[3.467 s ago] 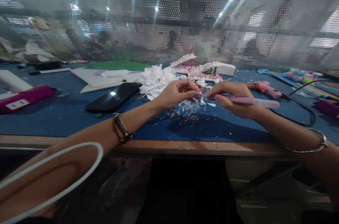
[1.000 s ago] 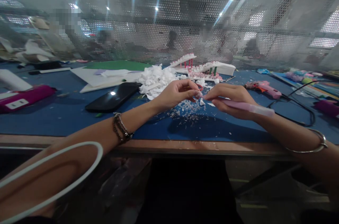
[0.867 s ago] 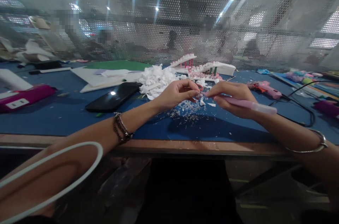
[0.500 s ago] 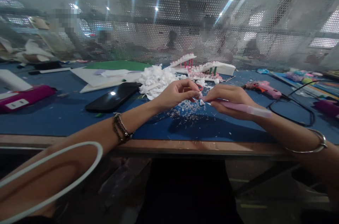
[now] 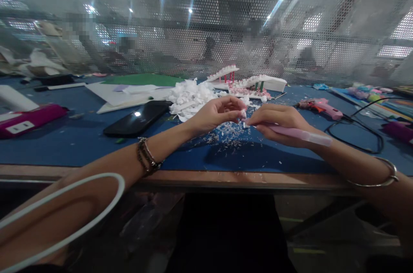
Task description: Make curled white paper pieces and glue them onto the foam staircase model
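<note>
My left hand (image 5: 217, 113) is closed in a pinch on a small white piece (image 5: 243, 113), held just above the table. From the right, my right hand (image 5: 280, 120) wraps round a slim pink craft knife (image 5: 290, 132), its clear-ended handle pointing back over the wrist. The knife's working end sits against or very near the white piece; which of the two I cannot tell. Fine white shavings (image 5: 230, 135) lie scattered under both hands. Behind my left hand rises a heap of white scraps (image 5: 192, 96).
A black phone (image 5: 138, 119) lies left of the scraps, beside white sheets (image 5: 112, 96) and a magenta case (image 5: 35, 120). Beyond my hands stands a white model with red and green posts (image 5: 248, 85). A pink glue gun (image 5: 322, 108) with black cord is at right.
The small white piece has turned slightly between my left fingers, and the fingers have shifted a little. My right hand and the knife have barely moved.
</note>
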`<state>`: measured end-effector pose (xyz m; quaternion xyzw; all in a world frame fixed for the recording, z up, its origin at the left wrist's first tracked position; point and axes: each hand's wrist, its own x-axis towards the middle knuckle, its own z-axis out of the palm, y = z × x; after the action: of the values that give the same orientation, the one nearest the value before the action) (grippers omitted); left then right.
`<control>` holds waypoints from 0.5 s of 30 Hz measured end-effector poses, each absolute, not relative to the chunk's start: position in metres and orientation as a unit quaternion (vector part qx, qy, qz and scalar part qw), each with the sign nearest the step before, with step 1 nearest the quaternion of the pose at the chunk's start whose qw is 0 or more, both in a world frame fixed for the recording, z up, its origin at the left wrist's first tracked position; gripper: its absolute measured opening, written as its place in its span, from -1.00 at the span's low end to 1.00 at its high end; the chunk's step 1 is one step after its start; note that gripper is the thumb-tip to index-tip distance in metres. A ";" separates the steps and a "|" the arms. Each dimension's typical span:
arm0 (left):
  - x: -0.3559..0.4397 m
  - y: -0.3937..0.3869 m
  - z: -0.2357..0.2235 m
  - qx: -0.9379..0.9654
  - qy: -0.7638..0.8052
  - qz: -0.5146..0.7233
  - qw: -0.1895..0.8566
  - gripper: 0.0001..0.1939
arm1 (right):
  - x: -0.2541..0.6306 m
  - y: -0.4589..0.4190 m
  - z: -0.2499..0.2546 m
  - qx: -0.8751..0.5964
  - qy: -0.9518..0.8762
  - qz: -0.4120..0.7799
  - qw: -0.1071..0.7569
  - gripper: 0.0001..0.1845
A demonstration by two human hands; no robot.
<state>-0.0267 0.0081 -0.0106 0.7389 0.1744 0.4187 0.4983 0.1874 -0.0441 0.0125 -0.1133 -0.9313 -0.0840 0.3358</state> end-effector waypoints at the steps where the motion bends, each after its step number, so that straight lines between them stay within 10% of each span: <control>1: -0.027 0.008 -0.011 0.738 0.179 0.418 0.499 -0.77 | 0.188 -0.044 0.012 -0.120 -0.926 -0.083 0.348 -0.83; 15: -0.025 0.002 -0.005 0.725 0.218 0.402 0.515 -0.82 | 0.190 -0.043 0.011 -0.163 -0.908 -0.072 0.378 -0.81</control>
<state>-0.0254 0.0017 -0.0046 0.7251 0.2175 0.4018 0.5152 0.1903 -0.0433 0.0112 -0.1633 -0.9083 -0.0720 0.3782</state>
